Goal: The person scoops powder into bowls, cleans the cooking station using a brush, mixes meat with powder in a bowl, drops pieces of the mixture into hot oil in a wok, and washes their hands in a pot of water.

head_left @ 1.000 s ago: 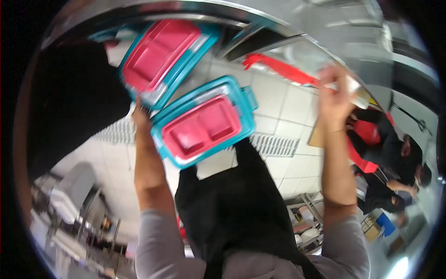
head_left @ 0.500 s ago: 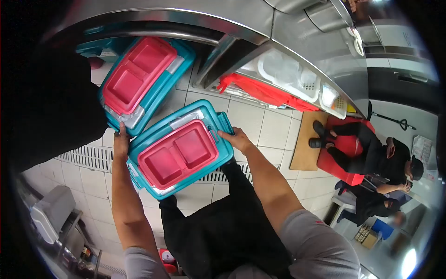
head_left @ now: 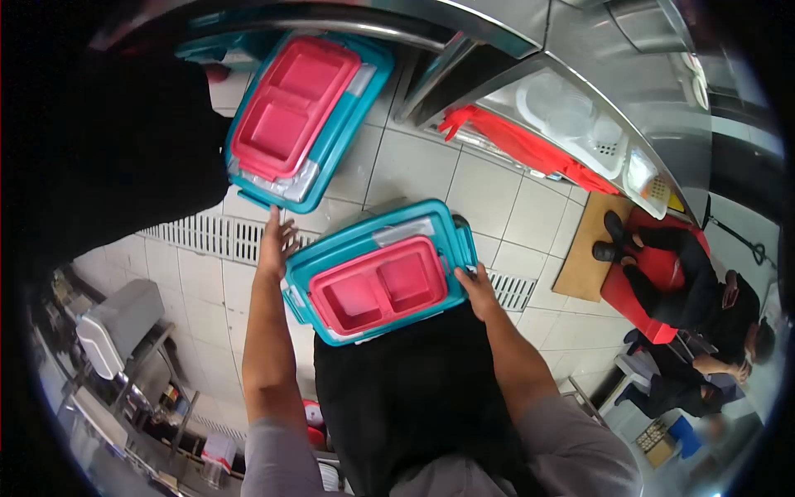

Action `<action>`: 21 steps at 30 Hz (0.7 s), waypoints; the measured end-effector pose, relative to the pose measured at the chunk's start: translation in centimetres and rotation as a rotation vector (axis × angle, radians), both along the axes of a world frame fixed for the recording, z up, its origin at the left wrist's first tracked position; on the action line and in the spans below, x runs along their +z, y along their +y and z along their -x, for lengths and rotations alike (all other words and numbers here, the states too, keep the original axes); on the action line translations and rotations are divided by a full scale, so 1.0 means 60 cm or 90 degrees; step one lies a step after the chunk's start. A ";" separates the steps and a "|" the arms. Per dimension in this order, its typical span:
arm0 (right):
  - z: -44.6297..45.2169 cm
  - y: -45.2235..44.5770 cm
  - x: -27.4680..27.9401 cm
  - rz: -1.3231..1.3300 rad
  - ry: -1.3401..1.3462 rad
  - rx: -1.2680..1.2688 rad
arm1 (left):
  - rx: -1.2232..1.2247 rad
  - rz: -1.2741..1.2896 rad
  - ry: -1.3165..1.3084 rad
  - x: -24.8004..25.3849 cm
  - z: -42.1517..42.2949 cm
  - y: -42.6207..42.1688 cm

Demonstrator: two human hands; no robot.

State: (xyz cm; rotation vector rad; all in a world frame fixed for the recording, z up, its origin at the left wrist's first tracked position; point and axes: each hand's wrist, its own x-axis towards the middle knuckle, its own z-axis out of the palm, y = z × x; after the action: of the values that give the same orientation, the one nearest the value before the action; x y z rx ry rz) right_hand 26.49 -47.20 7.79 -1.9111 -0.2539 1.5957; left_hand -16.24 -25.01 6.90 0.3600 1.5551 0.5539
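Note:
A teal plastic storage box is close in front of my dark apron, with a pink two-compartment tray set into its lid. My right hand grips the box's right end, thumb on the rim. My left hand is off the box's left end, fingers spread, in the gap below a second teal box. That second box carries a similar pink tray and a patch of clear plastic. It sits at the upper left, beside a person in dark clothing.
A steel counter runs along the top, with a red cloth and white baskets on its shelf. A floor drain grate crosses the tiles. Seated people are at the right, near a red seat.
The near box has come closer to my body and apart from the second box. My left hand has let go of its corner and spread its fingers. The whole view has shifted.

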 end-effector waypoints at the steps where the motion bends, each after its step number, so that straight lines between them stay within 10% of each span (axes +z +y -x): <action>1: -0.005 -0.030 0.005 0.032 -0.014 0.005 | 0.099 0.007 -0.043 -0.010 -0.012 0.018; 5: -0.001 -0.112 0.009 0.153 0.032 0.019 | 0.326 -0.075 -0.101 -0.041 -0.012 0.085; 12: -0.016 -0.133 0.006 0.064 -0.018 0.075 | 0.274 -0.053 -0.107 -0.114 -0.018 0.029; 15: -0.052 -0.088 -0.017 -0.045 -0.348 0.044 | 0.277 -0.044 -0.281 -0.150 -0.089 -0.048; 17: -0.057 0.001 0.020 -0.120 -0.382 0.127 | 0.470 0.068 -0.357 -0.133 -0.162 -0.094; 21: -0.003 0.191 0.052 -0.197 -0.256 0.173 | 0.378 0.094 -0.315 -0.089 -0.298 -0.155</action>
State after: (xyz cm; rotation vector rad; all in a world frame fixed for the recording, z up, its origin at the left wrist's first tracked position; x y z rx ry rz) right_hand 26.65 -35.75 10.93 -1.9908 -0.9085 1.2261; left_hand 1.66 -34.33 1.57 -0.3504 1.1919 0.9010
